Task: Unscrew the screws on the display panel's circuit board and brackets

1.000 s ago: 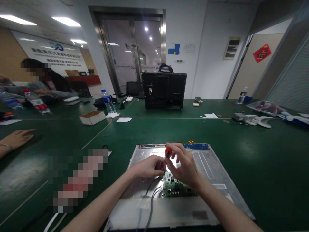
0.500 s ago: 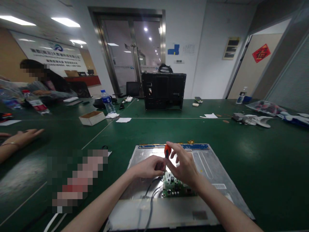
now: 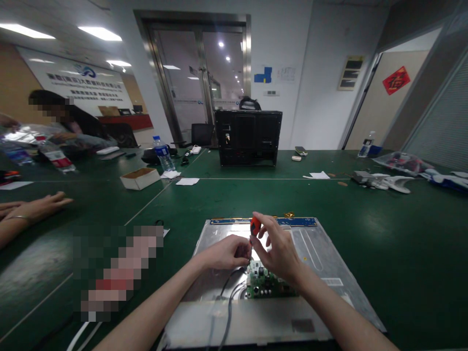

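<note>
An upright screwdriver (image 3: 255, 226) with an orange and black handle stands over the upper left corner of a green circuit board (image 3: 263, 285). My right hand (image 3: 280, 246) pinches its handle between thumb and forefinger, the other fingers loosely bent. Curled beside the thin shaft, my left hand (image 3: 229, 252) has its thumb and forefinger closed around it, low near the board. The tip is too small to make out. Beneath lies a silver metal display panel (image 3: 310, 302), with a blue strip board (image 3: 298, 222) along its far edge. Dark cables (image 3: 230, 304) run from the circuit board toward me.
On the green table (image 3: 402, 253), a pixelated long object (image 3: 122, 273) with white cables lies left. Another person's hand (image 3: 36, 207) rests farther left. Beyond are an open box (image 3: 139, 179), a water bottle (image 3: 163, 153) and a black monitor casing (image 3: 248, 138). White gloves (image 3: 387, 182) lie right.
The screwdriver handle has turned and tilted slightly right in my right hand, whose forefinger shifted a little. My left hand keeps its place. The other person's hand moved slightly right.
</note>
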### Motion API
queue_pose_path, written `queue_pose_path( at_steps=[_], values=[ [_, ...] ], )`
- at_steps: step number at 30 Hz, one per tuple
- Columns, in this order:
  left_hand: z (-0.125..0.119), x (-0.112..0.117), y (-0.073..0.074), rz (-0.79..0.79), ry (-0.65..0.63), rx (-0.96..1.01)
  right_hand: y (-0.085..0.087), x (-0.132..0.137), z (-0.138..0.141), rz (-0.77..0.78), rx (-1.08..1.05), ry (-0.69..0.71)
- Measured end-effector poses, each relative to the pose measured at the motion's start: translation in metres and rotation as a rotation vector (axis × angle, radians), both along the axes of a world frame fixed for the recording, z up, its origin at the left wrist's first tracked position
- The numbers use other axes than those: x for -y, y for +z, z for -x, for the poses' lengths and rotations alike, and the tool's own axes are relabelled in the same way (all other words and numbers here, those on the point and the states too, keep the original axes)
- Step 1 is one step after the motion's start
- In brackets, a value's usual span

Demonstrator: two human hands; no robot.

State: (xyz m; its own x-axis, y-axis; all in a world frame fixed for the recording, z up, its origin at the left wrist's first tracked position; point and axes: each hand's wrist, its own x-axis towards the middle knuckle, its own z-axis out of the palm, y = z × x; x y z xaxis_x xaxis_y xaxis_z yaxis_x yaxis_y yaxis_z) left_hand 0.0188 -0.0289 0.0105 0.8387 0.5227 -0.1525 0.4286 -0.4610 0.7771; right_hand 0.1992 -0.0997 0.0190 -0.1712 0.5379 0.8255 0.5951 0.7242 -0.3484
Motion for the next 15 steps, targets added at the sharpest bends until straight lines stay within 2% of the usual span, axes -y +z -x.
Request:
queue_pose_path(
  at_steps=[6, 15],
  values=[
    [-0.0007, 0.0041, 0.0063, -0.033, 0.009, -0.005, -0.0023, -0.0020, -0.0003, -0.020, 0.022, -0.062],
    [0.0016, 0.0004, -0.0033, -0.039, 0.006, -0.027, -0.0019, 0.0003, 0.0000, -0.010, 0.004, -0.017]
  ],
)
